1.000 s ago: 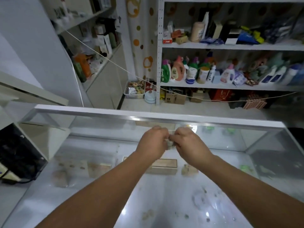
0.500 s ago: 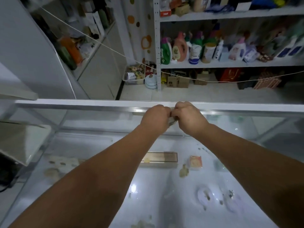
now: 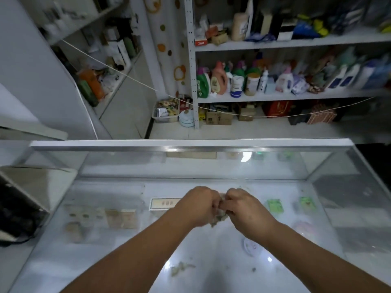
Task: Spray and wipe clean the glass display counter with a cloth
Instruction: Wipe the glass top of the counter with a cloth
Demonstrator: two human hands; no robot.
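Note:
The glass display counter (image 3: 190,143) fills the lower half of the view, with a metal strip along its far edge. Above the middle of the glass top, my left hand (image 3: 197,205) and my right hand (image 3: 246,210) meet with fingers curled. Between them they grip a small, crumpled, greyish cloth (image 3: 219,217), and a bit of it hangs below the knuckles. Most of the cloth is hidden inside the two fists. No spray bottle is in sight.
Small boxes (image 3: 121,217) and green packets (image 3: 275,205) lie inside the case under the glass. A dark device (image 3: 14,214) sits at the left. Beyond the counter stand shelves with detergent bottles (image 3: 219,78), floor boxes (image 3: 219,117) and a slack cord (image 3: 135,80).
Both hands, still joined on the cloth, have come back from the counter's far edge toward me, to the middle of the glass. The camera has tilted up again.

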